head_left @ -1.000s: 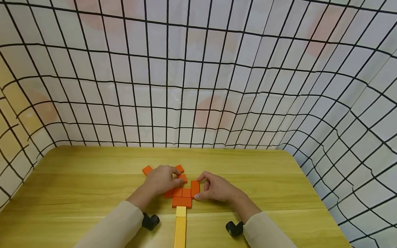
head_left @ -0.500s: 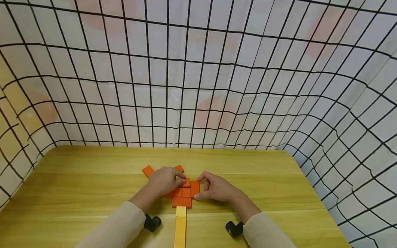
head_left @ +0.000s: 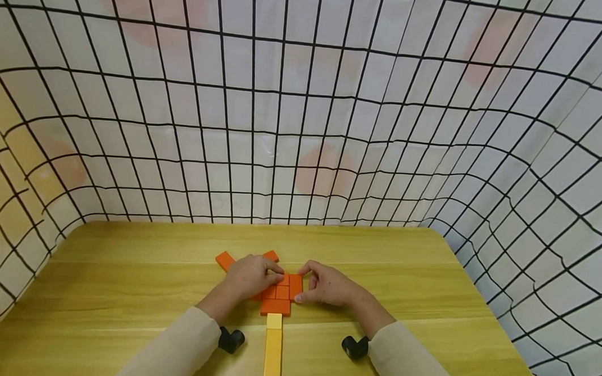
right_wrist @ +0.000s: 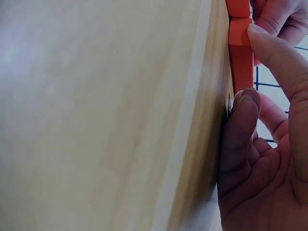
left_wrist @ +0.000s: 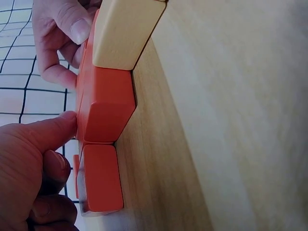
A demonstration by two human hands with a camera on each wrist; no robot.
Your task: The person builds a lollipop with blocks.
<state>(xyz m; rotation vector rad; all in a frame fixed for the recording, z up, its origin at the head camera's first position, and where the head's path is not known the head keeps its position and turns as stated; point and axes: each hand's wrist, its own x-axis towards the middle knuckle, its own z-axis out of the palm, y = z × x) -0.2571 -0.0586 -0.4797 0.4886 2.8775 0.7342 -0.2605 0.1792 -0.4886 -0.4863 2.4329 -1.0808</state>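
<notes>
A cluster of flat orange blocks [head_left: 281, 294] lies mid-worktop [head_left: 122, 281]. The left hand [head_left: 247, 276] presses its curled fingertips on the cluster's top block; the right hand [head_left: 326, 285] pinches the upright orange block [head_left: 296, 285] at the right edge. Yellow blocks [head_left: 273, 351] trail toward the person.

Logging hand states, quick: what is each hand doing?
Left hand: pinches a small orange block.
Right hand: grips the upright orange block.

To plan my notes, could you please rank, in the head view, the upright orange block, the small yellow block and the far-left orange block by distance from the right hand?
1. upright orange block, at the right hand's fingers.
2. small yellow block, nearer the person.
3. far-left orange block, beyond the left hand.
</notes>
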